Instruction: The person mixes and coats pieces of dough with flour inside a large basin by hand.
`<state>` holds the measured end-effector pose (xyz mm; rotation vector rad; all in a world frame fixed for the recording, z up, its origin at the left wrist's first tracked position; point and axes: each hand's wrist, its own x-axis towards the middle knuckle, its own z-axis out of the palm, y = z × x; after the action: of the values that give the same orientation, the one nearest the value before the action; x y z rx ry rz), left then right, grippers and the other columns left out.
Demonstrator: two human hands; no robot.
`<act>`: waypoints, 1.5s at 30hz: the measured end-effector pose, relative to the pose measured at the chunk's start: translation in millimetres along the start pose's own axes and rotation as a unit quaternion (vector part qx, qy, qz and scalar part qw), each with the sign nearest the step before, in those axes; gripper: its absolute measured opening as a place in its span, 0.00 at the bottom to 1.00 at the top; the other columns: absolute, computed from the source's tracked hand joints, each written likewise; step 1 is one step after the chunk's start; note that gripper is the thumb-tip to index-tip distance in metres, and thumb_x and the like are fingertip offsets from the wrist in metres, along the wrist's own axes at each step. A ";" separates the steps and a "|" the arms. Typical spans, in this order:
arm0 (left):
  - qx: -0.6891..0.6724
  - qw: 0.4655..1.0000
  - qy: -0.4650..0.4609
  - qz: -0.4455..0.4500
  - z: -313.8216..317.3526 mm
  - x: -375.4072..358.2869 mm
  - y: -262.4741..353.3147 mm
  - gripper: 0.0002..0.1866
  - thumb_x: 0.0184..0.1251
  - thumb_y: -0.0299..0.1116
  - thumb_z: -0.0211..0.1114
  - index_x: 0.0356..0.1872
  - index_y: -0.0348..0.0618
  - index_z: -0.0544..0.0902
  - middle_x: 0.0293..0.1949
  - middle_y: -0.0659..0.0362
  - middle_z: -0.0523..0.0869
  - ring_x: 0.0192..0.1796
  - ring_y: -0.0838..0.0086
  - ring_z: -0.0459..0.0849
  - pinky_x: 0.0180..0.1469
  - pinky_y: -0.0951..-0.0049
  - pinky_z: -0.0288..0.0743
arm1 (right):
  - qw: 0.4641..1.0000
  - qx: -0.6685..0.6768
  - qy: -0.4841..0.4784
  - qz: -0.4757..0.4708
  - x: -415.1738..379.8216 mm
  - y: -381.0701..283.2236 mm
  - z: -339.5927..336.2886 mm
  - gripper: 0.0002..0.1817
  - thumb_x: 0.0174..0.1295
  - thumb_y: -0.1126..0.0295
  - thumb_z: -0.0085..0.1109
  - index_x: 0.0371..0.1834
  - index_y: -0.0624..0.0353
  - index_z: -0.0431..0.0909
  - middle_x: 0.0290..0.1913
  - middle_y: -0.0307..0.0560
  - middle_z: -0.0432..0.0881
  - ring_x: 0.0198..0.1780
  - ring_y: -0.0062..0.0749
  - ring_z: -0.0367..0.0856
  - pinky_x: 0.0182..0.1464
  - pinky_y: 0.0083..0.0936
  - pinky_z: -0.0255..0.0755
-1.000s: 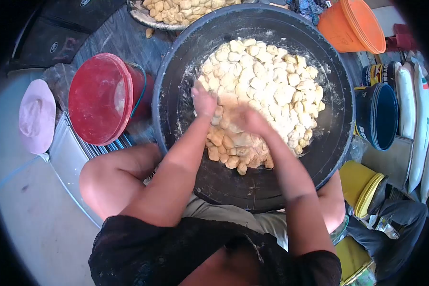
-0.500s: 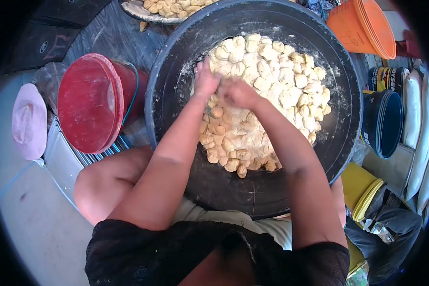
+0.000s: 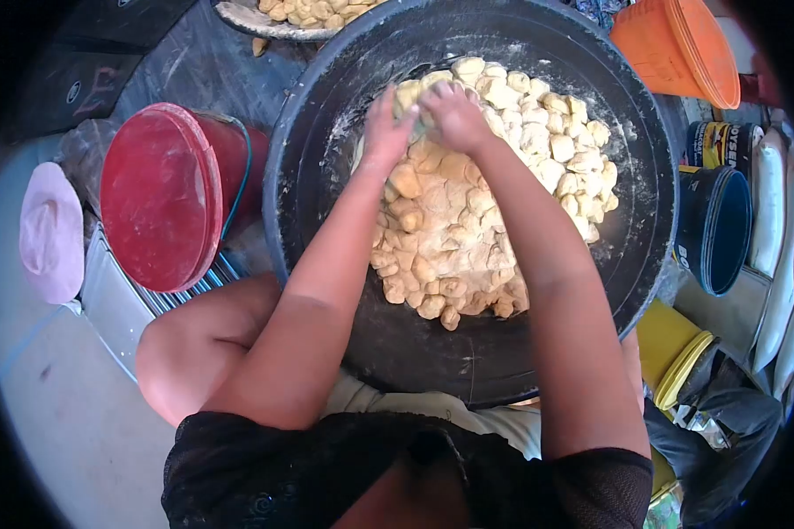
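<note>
A heap of pale, floury lumps that look like dough (image 3: 538,132) lies in a large black tub (image 3: 468,357). At the heap's far left edge is my left hand (image 3: 388,132), slightly blurred, its fingers stretched and apart against the lumps. Close on its right, my right hand (image 3: 453,115) rests over the top of the heap, fingers spread and palm down. A few lumps show between the two hands. Both palms are hidden, so what touches them does not show. Nearer to me, the heap is in shade and dusted with powder.
A red bucket (image 3: 163,198) stands left of the tub, near a pink hat (image 3: 53,234). A tray of similar lumps (image 3: 278,28) sits at the far side. Orange (image 3: 670,48), dark blue (image 3: 719,229) and yellow (image 3: 666,348) buckets line the right, near another person's leg (image 3: 732,441).
My right hand has gone from a curled, blurred shape to spread fingers, a little farther away and to the right. My left hand has moved slightly away from me, its fingers more apart.
</note>
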<state>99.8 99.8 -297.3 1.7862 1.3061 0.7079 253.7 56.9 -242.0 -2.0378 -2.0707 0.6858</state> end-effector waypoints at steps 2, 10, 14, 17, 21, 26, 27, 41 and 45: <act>-0.010 0.996 -0.061 0.062 4.6 -2.3 4.5 0.26 0.60 0.44 0.68 0.56 0.40 0.76 0.65 0.46 0.71 0.73 0.55 0.57 0.72 0.60 0.52 | 0.998 0.041 -0.008 -0.036 -20.3 13.1 -17.9 0.25 0.46 0.67 0.68 0.50 0.50 0.73 0.54 0.48 0.71 0.61 0.50 0.67 0.61 0.53 0.63; 0.086 0.989 -0.115 0.038 -15.9 -60.6 22.9 0.23 0.54 0.37 0.69 0.51 0.39 0.77 0.58 0.46 0.76 0.63 0.54 0.72 0.64 0.61 0.66 | 0.992 -0.047 0.072 0.093 -46.8 11.4 -4.0 0.25 0.51 0.63 0.67 0.55 0.46 0.76 0.67 0.50 0.67 0.68 0.44 0.62 0.69 0.51 0.52; -0.082 0.949 -0.240 -0.186 -28.9 -79.9 13.5 0.24 0.56 0.43 0.69 0.50 0.38 0.79 0.48 0.53 0.82 0.54 0.65 0.78 0.59 0.67 0.69 | 0.999 -0.004 0.007 0.054 -73.6 -8.8 29.9 0.19 0.54 0.62 0.64 0.51 0.45 0.78 0.60 0.48 0.76 0.63 0.44 0.70 0.69 0.52 0.50; -0.120 0.863 -0.420 -0.255 -55.4 -74.8 18.4 0.26 0.57 0.48 0.70 0.50 0.40 0.79 0.41 0.60 0.83 0.47 0.74 0.78 0.51 0.74 0.70 | 0.950 0.241 -0.170 0.105 -107.7 -32.8 26.0 0.21 0.56 0.64 0.64 0.53 0.50 0.75 0.57 0.51 0.76 0.57 0.40 0.76 0.65 0.46 0.61; -0.186 0.794 -0.478 -0.325 -81.0 -93.9 56.8 0.30 0.65 0.61 0.58 0.47 0.40 0.81 0.38 0.61 0.82 0.36 0.79 0.75 0.37 0.77 0.69 | 0.850 0.509 -0.020 0.135 -154.0 -67.6 26.6 0.24 0.56 0.65 0.67 0.54 0.59 0.71 0.53 0.53 0.76 0.48 0.36 0.79 0.52 0.33 0.75; -0.045 0.881 -0.408 -0.234 -82.8 -104.9 58.0 0.33 0.67 0.64 0.51 0.45 0.39 0.83 0.39 0.58 0.84 0.42 0.75 0.80 0.44 0.73 0.74 | 0.772 0.619 -0.025 0.145 -165.0 -73.2 30.7 0.27 0.55 0.66 0.69 0.57 0.60 0.71 0.53 0.50 0.76 0.45 0.33 0.79 0.49 0.29 0.76; -0.032 0.883 -0.413 -0.223 -86.9 -104.8 55.6 0.32 0.67 0.63 0.53 0.44 0.39 0.83 0.39 0.57 0.84 0.42 0.74 0.80 0.44 0.72 0.74 | 0.764 0.628 -0.082 0.127 -167.1 -62.5 29.2 0.26 0.55 0.65 0.68 0.57 0.59 0.72 0.50 0.48 0.77 0.45 0.32 0.79 0.49 0.28 0.76; 0.145 0.959 -0.241 0.038 -48.1 -60.3 -12.4 0.17 0.56 0.31 0.67 0.48 0.40 0.80 0.53 0.45 0.79 0.56 0.52 0.77 0.56 0.60 0.72 | 0.949 0.213 0.182 0.141 -96.5 -61.4 67.2 0.17 0.52 0.60 0.66 0.42 0.55 0.79 0.37 0.48 0.80 0.39 0.37 0.79 0.45 0.32 0.73; 0.225 0.933 -0.276 -0.049 -75.3 -51.0 9.3 0.17 0.59 0.41 0.66 0.46 0.42 0.82 0.53 0.45 0.78 0.58 0.49 0.75 0.57 0.59 0.71 | 0.869 0.467 0.045 0.160 -108.4 -15.6 53.1 0.20 0.54 0.55 0.64 0.45 0.56 0.80 0.43 0.51 0.80 0.43 0.37 0.78 0.48 0.30 0.72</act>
<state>28.0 70.5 -249.0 2.0533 1.2029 -0.1780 224.0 -59.7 -260.3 -1.7251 -0.9747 1.2859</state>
